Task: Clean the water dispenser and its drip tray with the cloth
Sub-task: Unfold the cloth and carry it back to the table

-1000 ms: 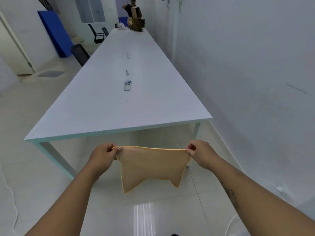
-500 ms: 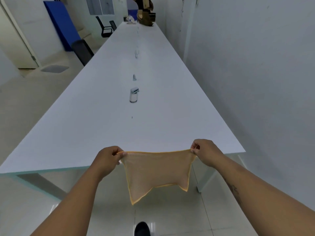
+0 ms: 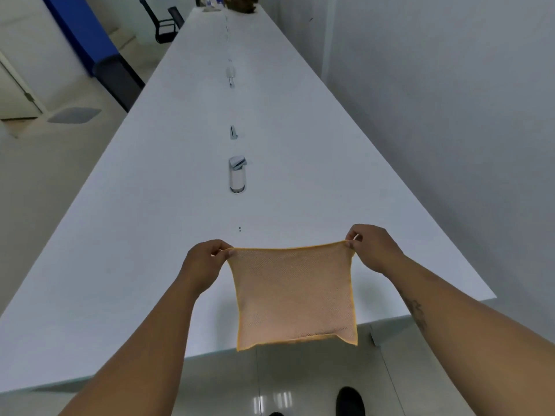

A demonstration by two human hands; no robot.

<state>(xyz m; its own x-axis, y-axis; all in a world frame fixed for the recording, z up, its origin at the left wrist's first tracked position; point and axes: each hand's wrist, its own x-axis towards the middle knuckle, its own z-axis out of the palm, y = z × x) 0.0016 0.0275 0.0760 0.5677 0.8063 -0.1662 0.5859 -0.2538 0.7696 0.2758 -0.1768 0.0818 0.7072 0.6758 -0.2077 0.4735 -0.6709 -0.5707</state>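
An orange mesh cloth (image 3: 292,295) hangs spread flat between my hands, above the near end of a long white table (image 3: 135,235). My left hand (image 3: 204,262) pinches its top left corner and my right hand (image 3: 372,247) pinches its top right corner. The cloth's lower edge dangles just past the table's front edge. No water dispenser or drip tray is recognisable in this view.
A small white and chrome fitting (image 3: 237,175) sits on the table's centre line, with similar ones (image 3: 233,132) farther back. A white wall (image 3: 450,115) runs along the right. Black chairs (image 3: 162,22) and a blue panel (image 3: 81,34) stand at the far left. A dark shoe (image 3: 350,400) shows below.
I have come closer to the table, so the cloth now hangs over its near end. The cloth has spread out flatter and squarer between both hands.
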